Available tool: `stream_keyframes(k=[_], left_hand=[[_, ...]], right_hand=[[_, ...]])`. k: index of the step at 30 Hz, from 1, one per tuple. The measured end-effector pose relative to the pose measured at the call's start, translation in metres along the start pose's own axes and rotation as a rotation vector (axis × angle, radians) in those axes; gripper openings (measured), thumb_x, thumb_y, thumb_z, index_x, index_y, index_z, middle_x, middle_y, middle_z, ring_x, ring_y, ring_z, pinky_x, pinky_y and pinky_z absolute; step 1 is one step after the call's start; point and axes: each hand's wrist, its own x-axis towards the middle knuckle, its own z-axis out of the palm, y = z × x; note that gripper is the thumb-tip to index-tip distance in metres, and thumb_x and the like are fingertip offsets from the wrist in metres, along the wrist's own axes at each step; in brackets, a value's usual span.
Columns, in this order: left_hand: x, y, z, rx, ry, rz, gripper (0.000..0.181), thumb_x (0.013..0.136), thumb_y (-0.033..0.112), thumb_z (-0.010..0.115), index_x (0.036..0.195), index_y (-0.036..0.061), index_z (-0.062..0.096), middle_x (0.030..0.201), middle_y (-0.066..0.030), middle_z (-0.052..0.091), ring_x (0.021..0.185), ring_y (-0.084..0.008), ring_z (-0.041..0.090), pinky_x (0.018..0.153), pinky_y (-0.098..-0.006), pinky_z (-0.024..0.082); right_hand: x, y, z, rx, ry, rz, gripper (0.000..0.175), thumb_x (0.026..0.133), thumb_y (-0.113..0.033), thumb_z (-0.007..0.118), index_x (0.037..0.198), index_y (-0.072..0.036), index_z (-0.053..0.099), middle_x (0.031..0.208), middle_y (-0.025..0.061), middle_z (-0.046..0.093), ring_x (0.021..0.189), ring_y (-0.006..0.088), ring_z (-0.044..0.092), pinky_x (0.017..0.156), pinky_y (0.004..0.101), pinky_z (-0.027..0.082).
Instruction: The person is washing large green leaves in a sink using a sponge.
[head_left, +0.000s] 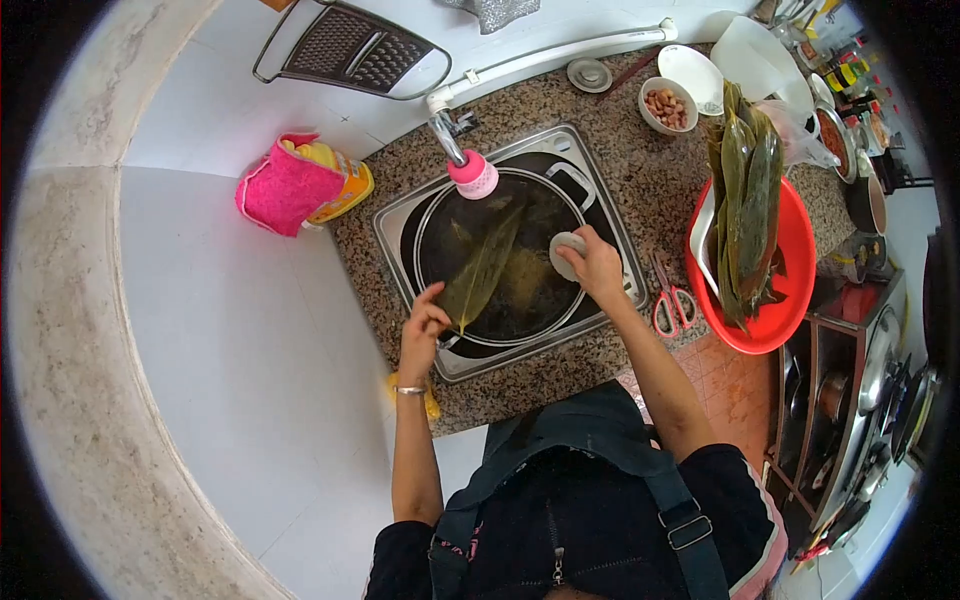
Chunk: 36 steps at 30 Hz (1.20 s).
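Note:
A long green leaf lies slanting over a wide pot of dark water set in the steel sink. My left hand is at the leaf's broad lower end, its fingers curled at the edge; the exact grip is partly hidden. Between the thumb and fingers of my right hand is a round pale pad, held over the pot's right side, apart from the leaf. The pot has a metal side handle at its upper right.
Above the pot hangs a faucet with a pink head. Right of the sink are red-handled scissors and a red basin with stacked leaves. Behind stands a bowl of meat-like chunks. A pink cloth drapes a yellow container at left.

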Motion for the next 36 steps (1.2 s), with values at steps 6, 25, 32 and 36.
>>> stream_keyframes(k=[6, 25, 32, 36], left_hand=[[-0.055, -0.008, 0.004, -0.844, 0.270, -0.623, 0.047, 0.092, 0.003, 0.039, 0.138, 0.0070, 0.032, 0.134, -0.0216, 0.044, 0.122, -0.0328, 0.047, 0.086, -0.0415, 0.053], [-0.033, 0.011, 0.021, -0.690, 0.530, -0.700, 0.028, 0.087, 0.004, 0.058, 0.114, 0.0057, 0.050, 0.102, -0.0069, 0.060, 0.084, -0.0128, 0.060, 0.069, -0.0291, 0.056], [0.021, 0.105, 0.017, -0.791, 0.330, -0.306, 0.048, 0.086, -0.001, 0.058, 0.130, 0.0072, 0.042, 0.116, -0.0068, 0.058, 0.093, -0.0153, 0.061, 0.072, -0.0270, 0.053], [0.008, 0.098, 0.026, -0.673, 0.376, -0.360, 0.049, 0.085, 0.001, 0.060, 0.130, 0.0038, 0.041, 0.118, -0.0065, 0.057, 0.097, -0.0175, 0.060, 0.079, -0.0291, 0.052]], right_hand=[[0.005, -0.009, 0.014, 0.037, -0.079, -0.016, 0.031, 0.082, -0.031, 0.066, 0.095, -0.005, 0.055, 0.078, 0.0181, 0.065, 0.070, 0.0350, 0.063, 0.058, 0.0422, 0.048], [0.023, -0.033, 0.038, 0.161, -0.115, -0.080, 0.034, 0.080, -0.032, 0.069, 0.096, -0.004, 0.057, 0.080, 0.0193, 0.064, 0.076, 0.0366, 0.063, 0.063, 0.0421, 0.048], [0.026, -0.030, -0.001, 0.257, 0.152, 0.034, 0.030, 0.079, -0.028, 0.071, 0.092, -0.004, 0.058, 0.077, 0.0167, 0.065, 0.070, 0.0254, 0.066, 0.061, 0.0345, 0.049], [0.025, -0.016, -0.020, 0.293, 0.203, 0.096, 0.032, 0.079, -0.028, 0.072, 0.092, -0.003, 0.058, 0.076, 0.0134, 0.065, 0.067, 0.0214, 0.064, 0.062, 0.0331, 0.049]])
